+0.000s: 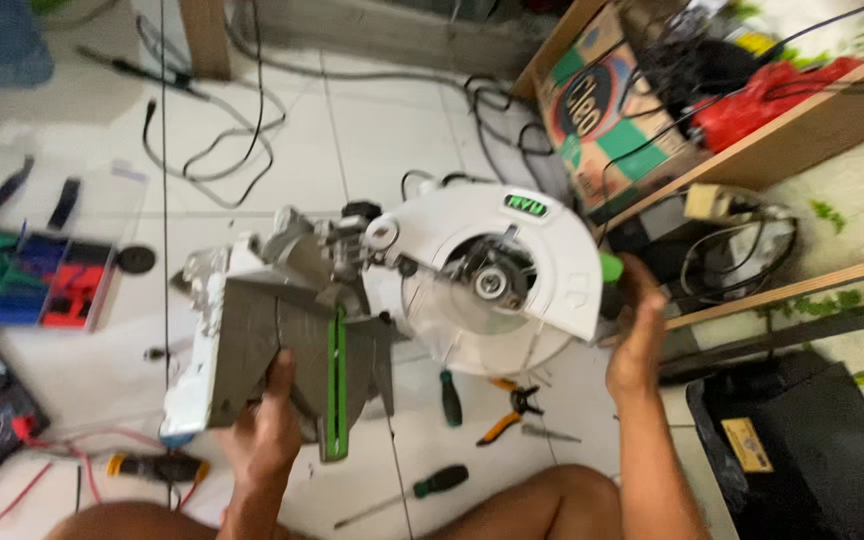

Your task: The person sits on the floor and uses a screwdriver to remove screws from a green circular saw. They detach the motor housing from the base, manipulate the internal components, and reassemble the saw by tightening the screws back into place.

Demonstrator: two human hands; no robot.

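Both hands hold a mitre saw up off the tiled floor. Left hand is closed around the lower edge of the saw's grey base, thumb up against the plate, just beside a green strip that runs down the base. Right hand is wrapped over the far side of the round white blade guard, near a green knob; its fingers are hidden behind the guard. The saw lies tilted between the two hands, base toward the left hand, blade housing toward the right.

By the look of it, the step in hand is lifting or turning the saw over; any further move calls for a firm two-handed hold and a bare patch of floor.

Below the saw, between the hands, lie a green-handled screwdriver, orange-handled pliers and a longer screwdriver. Beyond the left hand sits a compartment box of coloured parts. Beyond the right hand stand wooden shelves with a cardboard box and tangled cables.
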